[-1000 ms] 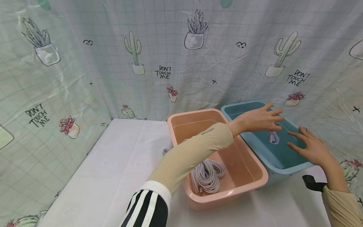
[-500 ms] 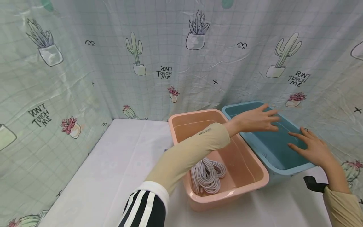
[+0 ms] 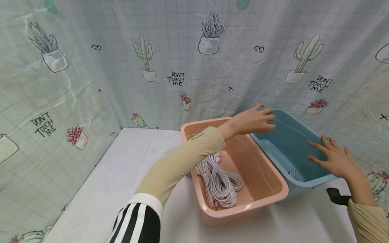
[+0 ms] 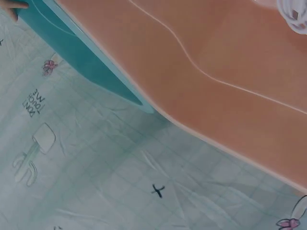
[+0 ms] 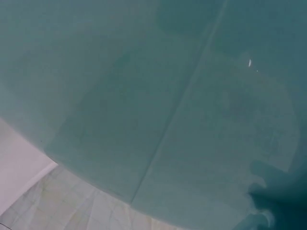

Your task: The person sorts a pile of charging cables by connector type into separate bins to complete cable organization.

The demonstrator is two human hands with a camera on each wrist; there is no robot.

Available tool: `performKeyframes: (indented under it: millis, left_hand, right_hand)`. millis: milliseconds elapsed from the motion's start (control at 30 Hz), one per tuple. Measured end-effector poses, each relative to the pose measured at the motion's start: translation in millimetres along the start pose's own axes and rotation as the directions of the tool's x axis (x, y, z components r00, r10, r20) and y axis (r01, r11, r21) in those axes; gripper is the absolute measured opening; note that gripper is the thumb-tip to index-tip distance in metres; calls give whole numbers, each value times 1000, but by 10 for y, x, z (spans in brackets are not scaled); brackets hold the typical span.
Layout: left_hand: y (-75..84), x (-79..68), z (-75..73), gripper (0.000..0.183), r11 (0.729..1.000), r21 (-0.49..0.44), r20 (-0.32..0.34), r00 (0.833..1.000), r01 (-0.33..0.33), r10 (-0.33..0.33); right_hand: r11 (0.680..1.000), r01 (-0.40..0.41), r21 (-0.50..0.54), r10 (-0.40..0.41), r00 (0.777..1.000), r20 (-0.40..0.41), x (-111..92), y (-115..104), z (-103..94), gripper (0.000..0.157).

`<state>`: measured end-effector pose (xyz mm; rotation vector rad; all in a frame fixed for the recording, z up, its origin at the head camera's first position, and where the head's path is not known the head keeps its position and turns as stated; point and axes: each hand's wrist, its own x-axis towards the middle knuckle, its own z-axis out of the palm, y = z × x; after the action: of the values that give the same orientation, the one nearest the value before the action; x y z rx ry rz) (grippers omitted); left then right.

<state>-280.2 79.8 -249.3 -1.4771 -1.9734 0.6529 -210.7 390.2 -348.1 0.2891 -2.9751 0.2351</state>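
Note:
My left hand is over the left rim of the blue bin, fingers loosely spread and holding nothing. At the bin's right rim rests my right hand, thumb and fingers stretched out. A small purplish cord bundle lies at the bottom of the blue bin, mostly hidden by its near wall. Beside it, the salmon bin holds larger coiled whitish cables. Its wall fills much of the left wrist view. The right wrist view shows mostly the blue bin's wall.
Both bins stand side by side on a white-covered table. Behind them hangs a curtain printed with cacti. Part of another small bundle shows left of the salmon bin, partly hidden by my left forearm.
A small cord bundle hung from my left hand over the blue bin; it has been let go and lies inside. The left hand has drawn back leftward. The right hand barely moved.

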Motion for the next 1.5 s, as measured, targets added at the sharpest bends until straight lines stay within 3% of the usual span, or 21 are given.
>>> performKeyframes:
  millis: [400, 733, 1167, 1500]
  left_hand:
    - [-234, -677, 150, 25, 993, -51, -87, 990, 108, -112]
    - [-305, -1277, 138, 18, 977, -155, -229, 956, 150, -183]
    - [-317, -1781, -9, 17, 963, -142, -218, 942, 230, -257]
    - [-263, -2285, 93, 19, 938, -184, -202, 923, 294, -329]
  right_hand:
    - [1000, 8, -4, -8, 1000, 22, -2, -22, 7, 70]
    - [1000, 7, 23, -7, 1000, 11, 2, -23, 7, 74]
    - [999, -6, 53, 6, 1000, 10, 2, -10, 35, 73]
    - [998, -7, 57, 7, 1000, 3, -1, -18, 3, 71]
